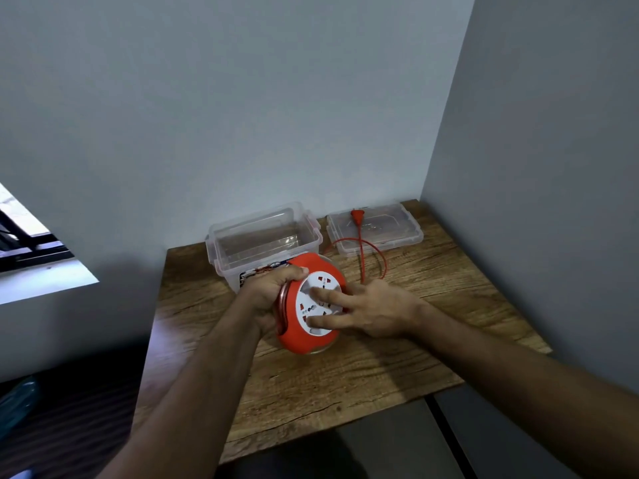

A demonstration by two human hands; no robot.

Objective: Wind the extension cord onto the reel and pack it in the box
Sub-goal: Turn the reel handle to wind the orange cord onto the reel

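Observation:
A round red extension-cord reel (300, 340) with a white socket face is held on edge above the wooden table (345, 385). My left hand (273, 292) grips its left rim, fingers curled over the top. My right hand (366, 311) lies on the socket face with straight, spread fingers. The loose red cord (380, 259) runs from behind the reel back across the table, and its plug (357, 214) lies on the clear lid. The clear plastic box (264, 242) stands open just behind the reel.
The clear lid (375, 229) lies flat to the right of the box, near the corner of two grey walls. The table's front edge is close to me, with dark floor to the left.

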